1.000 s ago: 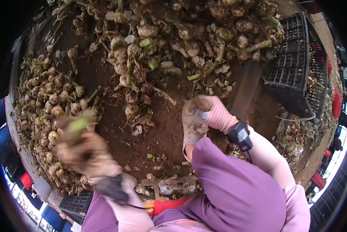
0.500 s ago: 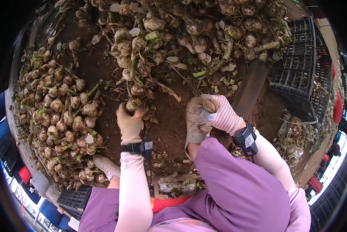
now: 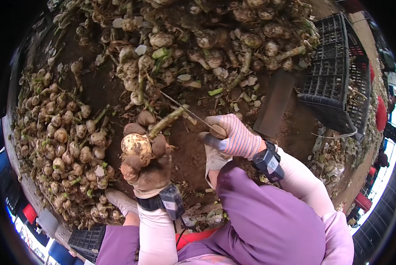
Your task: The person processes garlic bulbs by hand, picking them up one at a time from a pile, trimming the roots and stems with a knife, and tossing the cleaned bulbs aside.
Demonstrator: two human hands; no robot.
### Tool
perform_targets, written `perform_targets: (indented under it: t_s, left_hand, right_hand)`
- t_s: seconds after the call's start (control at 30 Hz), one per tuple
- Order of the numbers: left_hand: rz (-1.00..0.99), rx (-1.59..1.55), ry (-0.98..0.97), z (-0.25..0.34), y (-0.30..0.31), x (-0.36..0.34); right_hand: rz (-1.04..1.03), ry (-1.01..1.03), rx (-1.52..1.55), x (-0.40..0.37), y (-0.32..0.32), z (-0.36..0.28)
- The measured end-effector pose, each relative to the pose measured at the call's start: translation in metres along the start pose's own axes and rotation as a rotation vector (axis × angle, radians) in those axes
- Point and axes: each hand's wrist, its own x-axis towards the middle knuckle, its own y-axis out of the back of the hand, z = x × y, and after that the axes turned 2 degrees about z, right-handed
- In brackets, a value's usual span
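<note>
Left grip (image 3: 150, 173) around pale, soil-crusted bulb (image 3: 136, 145)

My right hand (image 3: 233, 139) hid the handle of the knife (image 3: 184, 109), leaving only its thin blade. My left hand (image 3: 147, 172) covered the underside of the bulb (image 3: 136, 145). The black crate (image 3: 334, 79) ran into the view's dark rim.

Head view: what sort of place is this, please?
Probably an outdoor farm spot where harvested bulbs, likely garlic, are trimmed. Heaps of bulbs lie on bare soil, black crates stand beside them, and the left hand holds a bulb while the right hand holds a knife.
</note>
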Motion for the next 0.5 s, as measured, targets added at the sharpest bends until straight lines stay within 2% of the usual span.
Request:
perform_targets:
  t_s: [0.03,0.07,0.1,0.13,0.17,0.2,0.23,0.27,0.3,0.37,0.4,0.43,0.5]
  left_hand:
    - [-0.097,-0.054,0.04,-0.007,-0.017,0.005]
    - [-0.104,-0.061,0.046,-0.012,-0.026,0.006]
    - [-0.082,-0.229,0.123,-0.017,-0.033,0.006]
    - [-0.057,-0.396,0.199,-0.02,-0.036,0.005]
    - [-0.059,-0.399,0.202,-0.023,-0.038,0.004]
    - [-0.133,-0.529,0.193,-0.023,-0.039,0.005]
    - [-0.21,-0.657,0.178,-0.023,-0.039,0.007]
    - [-0.215,-0.512,0.083,-0.013,-0.041,0.008]
    - [-0.256,-0.431,0.072,-0.001,-0.039,0.01]
    - [-0.094,-0.323,0.173,0.01,-0.048,0.01]
    - [0.048,-0.257,0.119,0.009,-0.038,0.007]
    - [0.062,0.188,0.091,0.011,-0.033,0.005]
    - [0.068,0.176,0.296,0.016,-0.023,0.004]
  right_hand:
    - [0.033,0.075,0.06,0.002,-0.002,-0.003]
    - [0.093,0.221,0.115,0.007,-0.007,0.0]
    - [0.099,0.218,0.108,0.009,-0.009,0.002]
    - [0.084,0.191,0.092,0.01,-0.01,0.003]
    - [0.069,0.165,0.078,0.01,-0.01,0.007]
    - [0.056,0.109,0.055,0.011,-0.013,0.034]
    - [0.127,-0.12,0.061,0.006,-0.019,0.052]
    - [0.142,-0.105,0.101,-0.003,-0.018,0.059]
    - [0.149,-0.095,0.146,-0.01,-0.014,0.059]
    - [0.101,-0.161,0.141,-0.018,-0.004,0.042]
    - [0.095,-0.148,0.094,-0.016,0.0,0.035]
    - [0.088,-0.144,0.096,-0.012,0.006,0.023]
    - [0.027,-0.026,-0.148,-0.006,0.015,0.006]
